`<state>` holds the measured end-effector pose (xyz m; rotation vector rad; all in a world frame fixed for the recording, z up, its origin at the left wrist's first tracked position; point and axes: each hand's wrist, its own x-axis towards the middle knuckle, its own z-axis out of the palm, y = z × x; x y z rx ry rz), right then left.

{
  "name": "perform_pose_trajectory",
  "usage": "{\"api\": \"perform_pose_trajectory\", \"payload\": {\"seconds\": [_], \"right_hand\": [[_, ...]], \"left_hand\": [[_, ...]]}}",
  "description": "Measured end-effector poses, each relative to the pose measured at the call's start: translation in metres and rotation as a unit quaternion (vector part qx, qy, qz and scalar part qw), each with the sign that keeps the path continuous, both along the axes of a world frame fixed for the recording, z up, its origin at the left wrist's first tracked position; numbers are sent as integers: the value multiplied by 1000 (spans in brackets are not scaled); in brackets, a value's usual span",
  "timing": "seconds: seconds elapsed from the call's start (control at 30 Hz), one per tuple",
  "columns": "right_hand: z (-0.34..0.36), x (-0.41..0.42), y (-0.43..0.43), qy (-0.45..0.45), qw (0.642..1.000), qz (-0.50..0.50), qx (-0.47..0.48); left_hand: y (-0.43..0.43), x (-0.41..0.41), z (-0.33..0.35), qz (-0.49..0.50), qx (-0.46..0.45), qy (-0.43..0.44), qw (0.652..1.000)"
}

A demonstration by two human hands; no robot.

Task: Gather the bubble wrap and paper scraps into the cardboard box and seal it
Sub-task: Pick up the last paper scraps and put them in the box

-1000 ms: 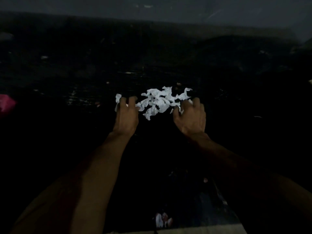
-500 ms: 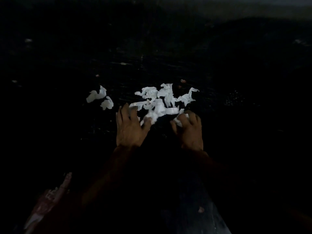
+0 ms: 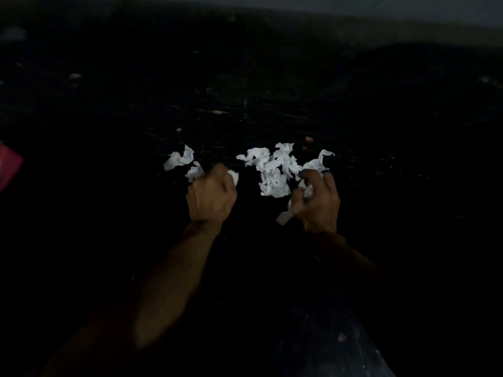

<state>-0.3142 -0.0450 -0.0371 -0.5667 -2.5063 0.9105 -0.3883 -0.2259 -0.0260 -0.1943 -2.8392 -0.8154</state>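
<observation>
Very dim head view; dark surface [image 3: 394,213] fills most of it. Left hand [image 3: 211,195] is curled into a tight fist with a bit of white paper poking out at the thumb side, so it grips at least one scrap. Right hand [image 3: 318,205] is also curled, fingers closed round a wad of paper, with a strip hanging out below the palm. The main heap of paper scraps [image 3: 273,172] lies loose on the surface between the two hands, touching the right hand's fingers. Two stray pieces [image 3: 178,160] sit apart to the left, just beyond the left fist. A red object [image 3: 9,167] is cut off at the left edge; it can't be identified.

Progress, as a judgement: early. Only a handful of scraps is picked up and most of the paper is on the surface. The cardboard box is not in view, so nothing can be confirmed as boxed; bubble wrap is not discernible in this light. Left to do: grab the heap and the strays, carry them to the box, deal with the bubble wrap, close and seal.
</observation>
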Motion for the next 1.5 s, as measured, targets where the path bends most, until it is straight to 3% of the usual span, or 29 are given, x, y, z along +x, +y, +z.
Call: {"api": "perform_pose_trajectory", "payload": {"seconds": [0.13,0.23,0.33,0.47,0.67,0.83,1.0,1.1,1.3,1.43,1.5], "right_hand": [[2,-27,-22,5,996,72,51],[-7,-37,-30,-62,985,115,112],[-32,-35,-27,-125,963,138,195],[-54,-33,-25,-78,964,121,224],[-57,-34,-23,-24,967,103,233],[-54,-33,-22,-55,969,115,212],[-43,-32,-16,-98,969,176,143],[-31,-24,-14,-78,972,202,87],[-2,-23,0,43,994,92,45],[2,-35,45,39,996,4,76],[-5,-43,64,-14,996,9,89]], "left_hand": [[-21,-39,6,11,-94,33,995],[-32,-65,4,11,-78,-29,997],[-39,-76,-11,-6,-156,1,988],[-39,-77,-33,-13,-217,20,976],[-39,-81,-62,-24,-141,44,989],[-36,-78,-64,-21,-90,35,995],[-30,-58,-45,-92,-49,-6,995],[-20,-48,-32,-122,-4,14,992],[22,-60,-15,-168,11,37,985],[58,-67,-18,-170,-7,17,985],[72,-72,-26,-172,-37,8,984]]}}
